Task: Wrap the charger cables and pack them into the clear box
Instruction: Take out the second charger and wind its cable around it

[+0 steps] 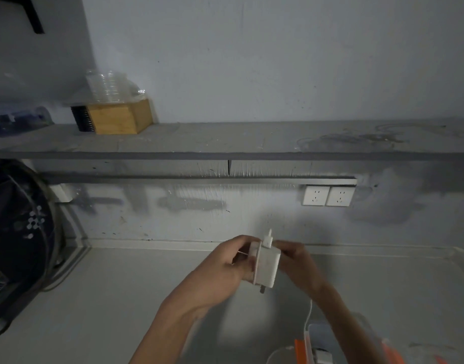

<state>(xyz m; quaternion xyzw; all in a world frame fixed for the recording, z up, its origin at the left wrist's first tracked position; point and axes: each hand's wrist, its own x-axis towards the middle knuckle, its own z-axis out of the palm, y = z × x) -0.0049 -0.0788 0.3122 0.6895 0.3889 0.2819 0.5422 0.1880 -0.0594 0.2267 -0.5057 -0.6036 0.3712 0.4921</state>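
Holding the white charger block (pixel 267 266) up over the middle of the worktop (pixel 120 298), nearer its back edge than its front, the person is gripping it from both sides. The left hand (pixel 225 261) is curling its fingers round the block's left face. The right hand (pixel 293 256) is pinching the top right corner, just beside the small white connector (pixel 268 239) that is sticking up from the block. Whether the right fingers are also trapping a turn of cable I cannot tell. The white cable (pixel 308 316) is hanging slack below the right forearm and trailing down into the clear box (pixel 322 332), which is sitting at the worktop's front edge, right of centre, with orange latches (pixel 300 350).

The block is looking light, hard and smooth-sided, so I judge that a grip across its flat faces is serving best, clear of the metal prongs (pixel 262 290) pointing down. The cable is probably thin, soft and springy. Loops are apt to be slipping off the corners unless a thumb is pressing them down, and the connector joint is the part to avoid bending sharply.

Room is lying open to the left and ahead on the worktop. The twin sockets (pixel 328 195) on the back wall and the shelf (pixel 225 143) above are standing well apart from the hands. A dark object (pixel 18 232) is crowding the left edge.
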